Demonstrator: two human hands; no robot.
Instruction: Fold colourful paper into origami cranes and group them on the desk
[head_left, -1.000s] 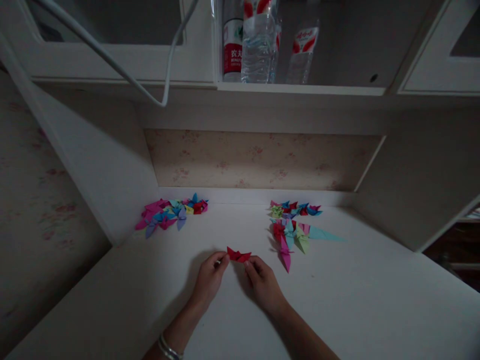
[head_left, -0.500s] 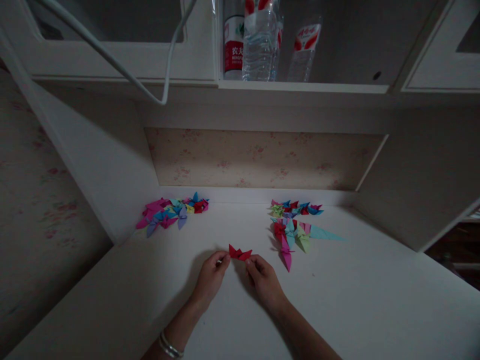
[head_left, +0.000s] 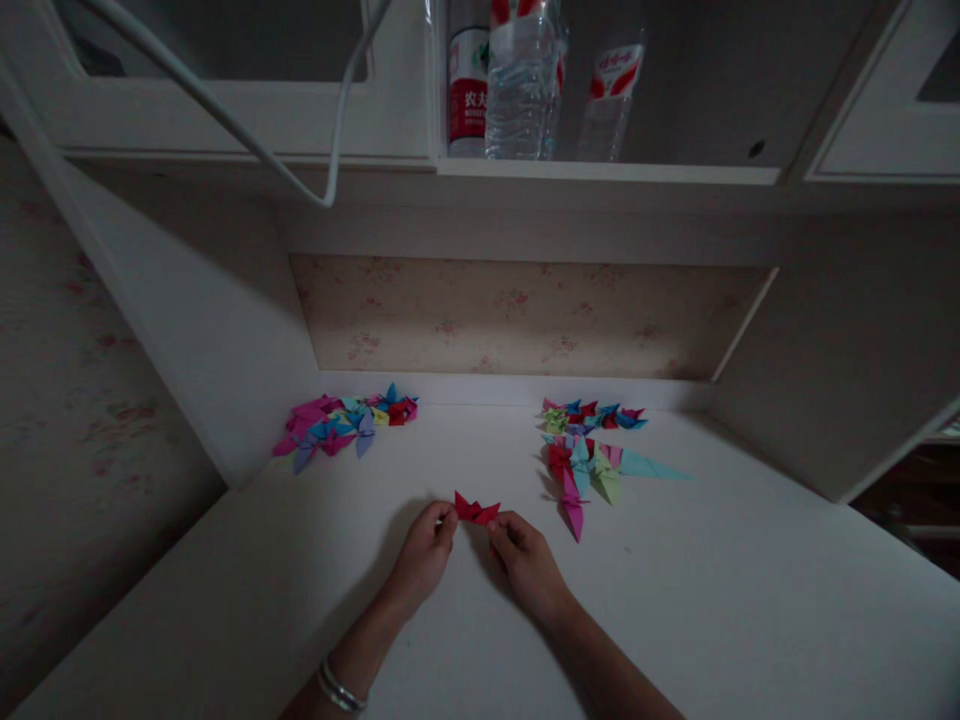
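Between my two hands a small red folded-paper piece (head_left: 477, 511) is held just over the white desk (head_left: 480, 640). It has two upright pointed ends with a lower middle, like a paper boat. My left hand (head_left: 427, 545) pinches its left end between thumb and fingers. At its right end, my right hand (head_left: 525, 560) grips it the same way. To the right of my right hand, a pink paper crane (head_left: 572, 508) lies at the near tip of a group of cranes, including a light green one (head_left: 606, 474).
A heap of colourful folded papers (head_left: 330, 425) lies at the back left. Another row of paper cranes (head_left: 596, 415) sits at the back right. Water bottles (head_left: 516, 100) stand on the shelf above, and a white cable (head_left: 330, 170) hangs from the upper left.
Both hands and the red paper have shifted very slightly to the left. The grip on each end is the same.
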